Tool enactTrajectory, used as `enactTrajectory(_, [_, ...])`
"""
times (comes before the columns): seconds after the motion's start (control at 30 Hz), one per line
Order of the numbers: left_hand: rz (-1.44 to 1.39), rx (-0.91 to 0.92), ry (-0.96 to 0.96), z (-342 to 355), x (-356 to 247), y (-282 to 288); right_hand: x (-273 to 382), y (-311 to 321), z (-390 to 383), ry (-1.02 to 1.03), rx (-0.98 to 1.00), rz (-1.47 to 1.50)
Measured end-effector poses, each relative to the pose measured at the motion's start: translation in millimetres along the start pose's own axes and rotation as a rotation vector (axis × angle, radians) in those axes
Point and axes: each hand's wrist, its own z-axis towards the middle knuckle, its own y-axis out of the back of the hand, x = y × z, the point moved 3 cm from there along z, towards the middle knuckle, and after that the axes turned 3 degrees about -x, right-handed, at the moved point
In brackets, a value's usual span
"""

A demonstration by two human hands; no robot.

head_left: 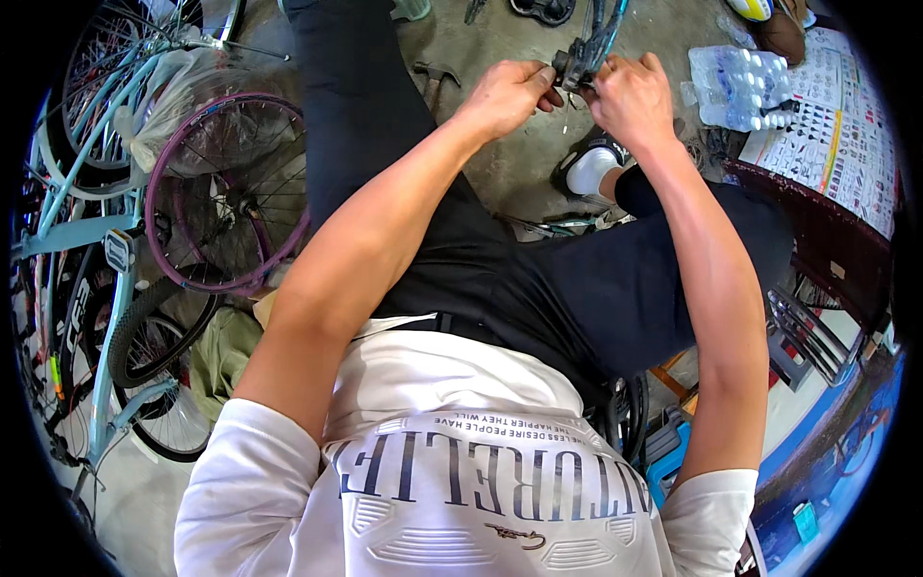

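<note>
Brake part [578, 60] on teal frame tube [608, 31]: gripped by left hand [508, 94] and right hand [630, 96]. Fitting judged unfinished. Hammer [437, 72] left of part, untouched.

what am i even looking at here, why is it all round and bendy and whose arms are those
This is one picture from a wide fisheye camera worn on a person's head, looking down, so straight edges curve toward the rim. The two bare forearms coming up from the bottom are the wearer's own, above a white printed shirt and dark trousers. Both hands meet near the top: the left hand and right hand each have a grip on a small dark metal bicycle part on a teal frame tube. On the concrete floor stand a pale blue bicycle and a purple-rimmed wheel at left, and a pack of water bottles at upper right.
</note>
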Motion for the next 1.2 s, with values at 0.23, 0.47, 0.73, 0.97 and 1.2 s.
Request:
enactTrajectory(0.23, [-0.008, 0.033, -0.003, 0.2, 1.0, 1.6, -5.4, 7.0, 2.0, -0.011, 0.141, 0.108])
enactTrajectory(0.47, [-0.074, -0.008, 0.167, -8.3, 13.8, 2.5, -27.4, 22.9, 8.4, -0.26, 0.552, 0.681])
enactTrajectory(0.73, [0.073, -0.121, 0.38, 10.6, 58.8, 5.9, -60.7, 62.5, -1.4, -0.227, 0.213, 0.683])
enactTrajectory(0.97, [0.193, 0.074, 0.338, 4.6, 49.8, -11.4, -120.0, 199.3, -152.2, -0.655, -1.013, 0.946])
enactTrajectory(1.2, [0.173, 0.098, 0.412, -9.5, 40.6, -16.5, -9.4, 44.3, -402.5, -1.784, -0.428, 0.67])
